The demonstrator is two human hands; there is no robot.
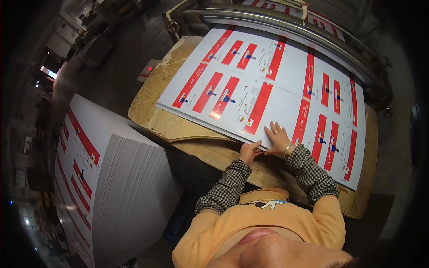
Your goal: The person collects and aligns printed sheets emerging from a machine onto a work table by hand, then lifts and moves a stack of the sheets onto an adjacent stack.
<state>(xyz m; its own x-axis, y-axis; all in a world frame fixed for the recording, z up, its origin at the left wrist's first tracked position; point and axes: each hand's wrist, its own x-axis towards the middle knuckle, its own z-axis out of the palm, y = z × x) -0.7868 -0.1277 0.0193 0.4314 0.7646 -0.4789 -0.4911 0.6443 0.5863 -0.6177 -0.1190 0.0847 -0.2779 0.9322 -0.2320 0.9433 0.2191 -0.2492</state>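
Large white printed sheets [268,96] with red panels and small blue figures lie on a worn wooden board [149,98], their far side reaching under a metal roller. My left hand [249,152] is at the near edge of the sheets, thumb on top, its other fingers partly hidden below the edge as it grips there. Just beside it, my right hand [278,139] lies on the top sheet with fingers spread, and a bracelet shows at the wrist. Checked sleeve covers are on both forearms.
To the left stands a tall stack of printed sheets [134,178], its layered side facing me. The long metal roller [286,24] of a machine crosses behind the board. More printed sheets [313,18] show beyond it. A dark workshop floor stretches off at the left.
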